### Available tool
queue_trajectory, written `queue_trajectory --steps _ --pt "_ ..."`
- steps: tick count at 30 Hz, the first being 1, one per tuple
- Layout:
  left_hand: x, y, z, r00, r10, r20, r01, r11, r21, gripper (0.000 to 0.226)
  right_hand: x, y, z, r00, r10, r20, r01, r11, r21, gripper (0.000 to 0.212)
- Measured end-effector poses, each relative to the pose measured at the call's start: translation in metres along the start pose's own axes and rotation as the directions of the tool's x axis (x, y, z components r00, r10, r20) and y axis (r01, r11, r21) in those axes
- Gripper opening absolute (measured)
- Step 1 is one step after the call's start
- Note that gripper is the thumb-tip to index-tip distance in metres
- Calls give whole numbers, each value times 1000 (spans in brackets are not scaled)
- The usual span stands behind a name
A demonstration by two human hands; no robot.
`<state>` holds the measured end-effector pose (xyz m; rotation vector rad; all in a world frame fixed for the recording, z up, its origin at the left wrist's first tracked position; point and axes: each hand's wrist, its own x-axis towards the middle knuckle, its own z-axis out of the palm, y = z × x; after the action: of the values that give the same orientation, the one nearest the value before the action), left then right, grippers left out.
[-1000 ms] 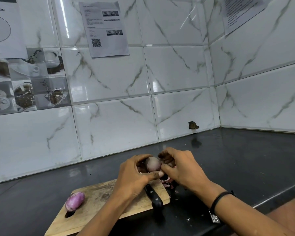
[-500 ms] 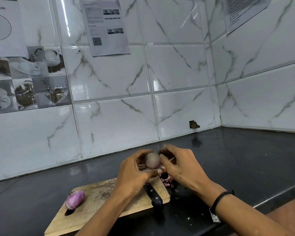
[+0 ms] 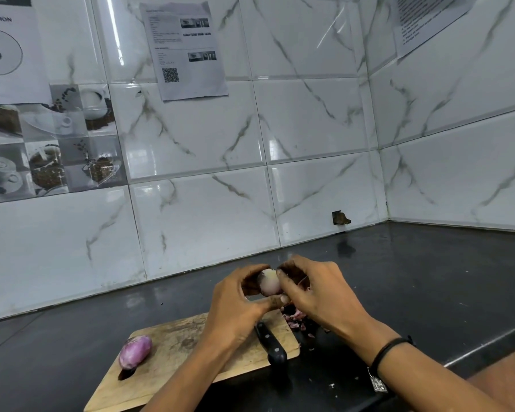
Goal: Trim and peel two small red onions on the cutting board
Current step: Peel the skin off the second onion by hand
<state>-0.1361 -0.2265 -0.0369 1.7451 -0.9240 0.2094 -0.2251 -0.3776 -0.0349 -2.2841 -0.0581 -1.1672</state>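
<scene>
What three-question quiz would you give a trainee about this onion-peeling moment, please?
1. True or false: the knife lies on the cutting board, in neither hand.
2. Where is the purple onion? A) on the board's left end; B) on the counter; C) in a bowl.
3. What do the left hand and right hand hold together?
Key: 1 true; 2 A; 3 the pale onion.

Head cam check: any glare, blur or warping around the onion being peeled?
Head view: glare streaks on the glossy wall tiles and faint reflections on the black counter. The head view's wide angle bows tile lines near the edges. The held onion between the left hand and right hand looks slightly soft yet readable, with no glare on it.
</scene>
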Motion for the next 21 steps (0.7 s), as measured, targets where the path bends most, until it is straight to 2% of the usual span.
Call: queue_trajectory --steps 4,14,21 --pt "2 -4 0 1000 -7 -10 7 1000 4 66 2 4 1 997 23 70 -20 999 -44 28" --pt "2 0 0 999 5 -35 -4 999 46 65 -1 2 -1 1000 8 -24 -7 1000 22 18" --pt "-1 4 0 996 58 -62 -51 993 106 63 -1 -2 -2 999 17 -32 -16 999 31 15"
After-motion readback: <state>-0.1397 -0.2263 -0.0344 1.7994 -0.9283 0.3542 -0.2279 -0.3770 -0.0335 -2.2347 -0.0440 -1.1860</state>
